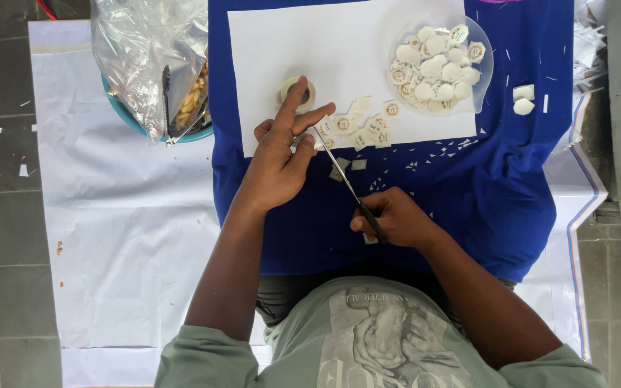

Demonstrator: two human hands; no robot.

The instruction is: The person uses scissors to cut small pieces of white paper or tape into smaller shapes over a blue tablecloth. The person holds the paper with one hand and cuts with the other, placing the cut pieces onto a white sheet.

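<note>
The person sits over a blue cloth [468,194] spread on a larger white sheet [131,237] that covers the floor. On the cloth lies a white paper [325,50]. The right hand [397,218] is clenched around the dark handles of a pair of scissors [350,188], whose thin blades run up and to the left toward the left hand [282,154]. The left hand rests at the lower edge of the white paper; its index finger is stretched out over a roll of tape [296,93], while the thumb and the other fingers [303,154] pinch a small white piece at the scissor tips.

Just right of that hand, a loose cluster of cut labels [364,126] lies on the paper, and tiny white offcuts [433,152] are scattered on the cloth below. At the paper's upper right stands a clear plastic bowl [484,79], heaped with trimmed round labels [436,68], some showing a coloured print. Two more white pieces [523,99] lie on the cloth beside the bowl. At upper left, a blue basin [127,118] holds a crumpled clear plastic bag [138,50] with yellowish contents.
</note>
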